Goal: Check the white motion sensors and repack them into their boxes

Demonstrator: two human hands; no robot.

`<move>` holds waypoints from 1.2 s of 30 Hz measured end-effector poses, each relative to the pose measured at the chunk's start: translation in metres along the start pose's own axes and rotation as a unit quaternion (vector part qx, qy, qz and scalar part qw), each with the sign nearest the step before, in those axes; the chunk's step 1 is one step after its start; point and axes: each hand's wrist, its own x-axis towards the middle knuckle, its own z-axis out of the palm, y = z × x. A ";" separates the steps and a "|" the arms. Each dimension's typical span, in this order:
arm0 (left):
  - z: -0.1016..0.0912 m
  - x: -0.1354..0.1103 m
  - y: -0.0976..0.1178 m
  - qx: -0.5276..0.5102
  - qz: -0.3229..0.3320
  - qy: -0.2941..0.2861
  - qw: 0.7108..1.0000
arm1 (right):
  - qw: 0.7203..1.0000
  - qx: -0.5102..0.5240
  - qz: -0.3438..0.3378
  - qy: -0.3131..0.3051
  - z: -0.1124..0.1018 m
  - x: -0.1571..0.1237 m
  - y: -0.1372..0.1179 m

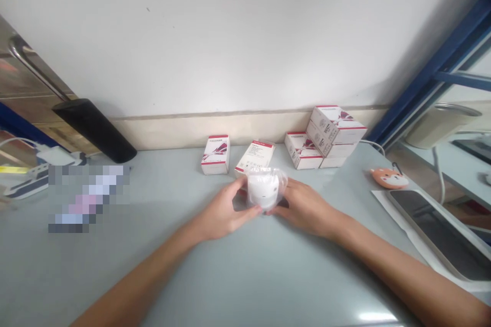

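A round white object in a clear plastic bag (pixel 263 189) sits between my two hands, just above the light grey table (pixel 245 276). My left hand (pixel 226 209) cups its left side, and my right hand (pixel 303 207) grips its right side. The bag's wrapping hides the object's details. Just behind my hands stand several white boxes with red trim: one upright box (pixel 215 155), one tilted box (pixel 255 157), and a pile (pixel 326 135) at the right.
A phone or tablet in a pale case (pixel 441 235) lies on white paper at the right, with an orange fox-faced pouch (pixel 389 178) behind it. A black cylinder (pixel 94 130) leans at the left beside a power strip (pixel 26 184). A white wall rises behind the table.
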 end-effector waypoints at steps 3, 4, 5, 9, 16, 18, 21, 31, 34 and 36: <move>0.002 0.005 -0.004 0.019 -0.021 0.000 1.000 | 1.000 -0.001 -0.020 -0.012 0.001 -0.002 0.001; 0.002 0.006 -0.006 0.031 -0.021 0.007 0.999 | 0.999 0.006 -0.031 -0.013 0.001 -0.003 0.001; 0.002 0.008 -0.008 0.042 -0.020 0.014 0.999 | 0.999 0.011 -0.040 -0.013 0.001 -0.003 0.001; 0.001 0.008 -0.010 0.051 0.006 0.020 0.998 | 0.999 0.019 -0.042 0.006 0.003 -0.005 -0.001; 0.002 0.004 0.002 -0.125 -0.029 0.061 0.990 | 0.992 0.117 -0.034 -0.005 -0.003 -0.004 -0.010; 0.001 0.007 0.003 -0.230 -0.037 0.086 0.969 | 0.986 0.168 -0.007 0.022 -0.010 -0.004 -0.014; -0.004 0.011 0.005 -0.363 -0.040 0.134 0.921 | 0.972 0.209 0.021 0.103 -0.024 -0.005 -0.018; 0.000 0.010 0.017 -0.454 -0.058 0.124 0.881 | 0.888 0.447 0.052 0.095 -0.012 -0.004 -0.025; 0.007 0.009 0.017 -0.427 -0.044 0.093 0.898 | 0.858 0.493 0.092 0.110 -0.001 -0.001 -0.032; 0.009 0.008 0.016 -0.402 -0.035 0.116 0.907 | 0.841 0.504 0.117 0.155 0.000 0.001 -0.031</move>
